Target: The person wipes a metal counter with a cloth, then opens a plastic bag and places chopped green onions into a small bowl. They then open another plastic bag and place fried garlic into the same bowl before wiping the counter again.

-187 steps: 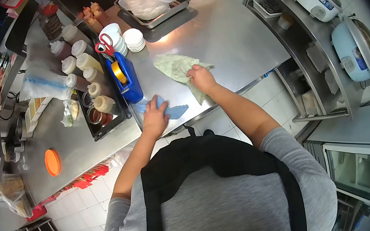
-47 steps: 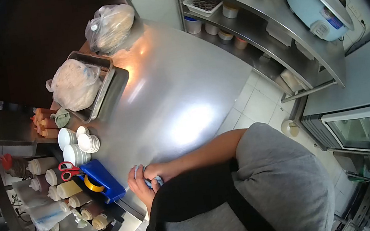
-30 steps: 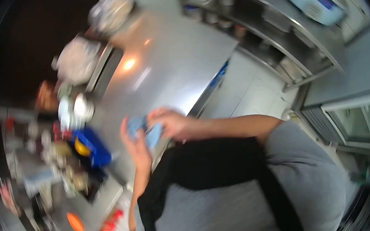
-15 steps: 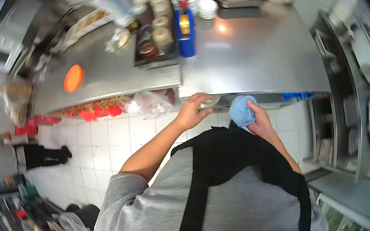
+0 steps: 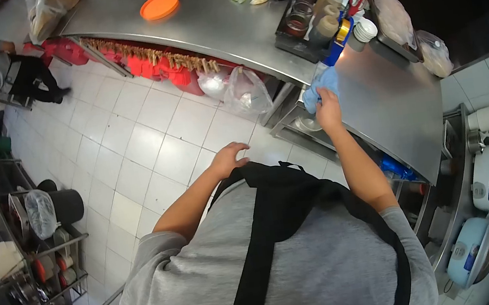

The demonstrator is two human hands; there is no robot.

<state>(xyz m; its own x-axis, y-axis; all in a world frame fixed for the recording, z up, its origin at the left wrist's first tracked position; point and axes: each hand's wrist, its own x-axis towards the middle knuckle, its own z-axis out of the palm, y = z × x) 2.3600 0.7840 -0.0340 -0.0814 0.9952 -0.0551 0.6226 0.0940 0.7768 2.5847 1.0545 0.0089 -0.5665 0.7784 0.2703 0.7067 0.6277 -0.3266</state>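
Observation:
A crumpled blue cloth (image 5: pixel 317 88) is gripped in my right hand (image 5: pixel 329 109), at the front edge of the steel counter (image 5: pixel 384 91). Just beyond the cloth lies a blue tape dispenser (image 5: pixel 338 46) with yellow tape. Beneath the cloth, round metal items (image 5: pixel 307 123) show partly under the counter edge. My left hand (image 5: pixel 230 159) is in front of my black apron (image 5: pixel 282 203), over the floor, its fingers loosely bent and apart with nothing in them.
Sauce bottles (image 5: pixel 323 0) crowd a dark tray on the counter, near stacked white cups (image 5: pixel 365 30). An orange lid (image 5: pixel 160 5) lies farther left. Clear plastic bags (image 5: pixel 247 92) hang below the counter edge. A seated person (image 5: pixel 12 75) is at the far left.
My view has turned, shifting the counter up and to the right. My right hand has brought the cloth to the counter edge by the tape dispenser. My left hand has drawn back from the edge.

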